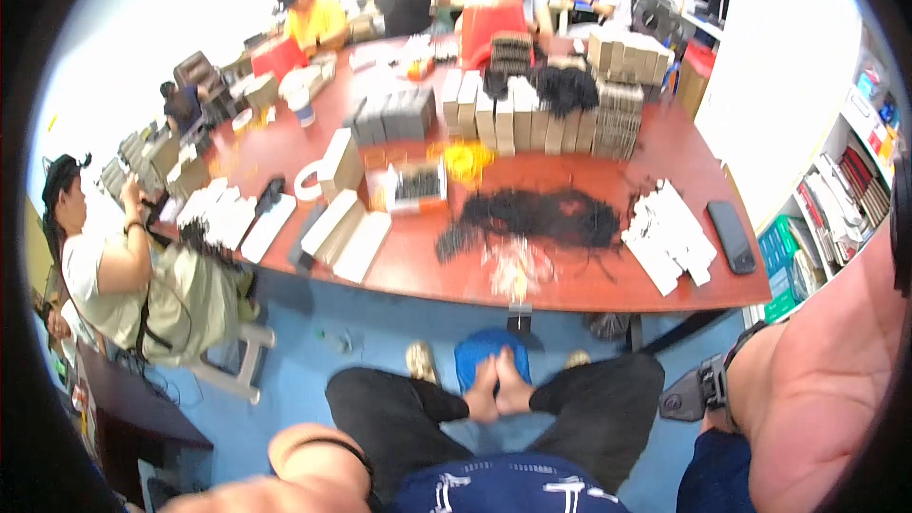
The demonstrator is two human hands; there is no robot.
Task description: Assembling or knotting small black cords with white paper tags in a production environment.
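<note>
My right arm (822, 375) rises large and close at the right edge, with a black buckled strap (701, 391) at its side. Its fingers do not show, so what the hand holds is hidden. Low on the left is my bent left arm (318, 465) with a thin dark band round it; its fingers cannot be made out either. Both are off the table. On the red table (589, 294) before me lies a tangled heap of black strands (537, 217). Beside it are white paper pieces (670, 239), a dark phone (730, 237) and a crumpled clear bag (518, 266).
Yellow rubber bands (467, 161), a tray of small dark pieces (416, 188) and rows of cardboard boxes (532, 123) stand farther back. A person (142, 275) sits at the left; several others work behind the table. My bare feet rest on a blue stool (491, 350).
</note>
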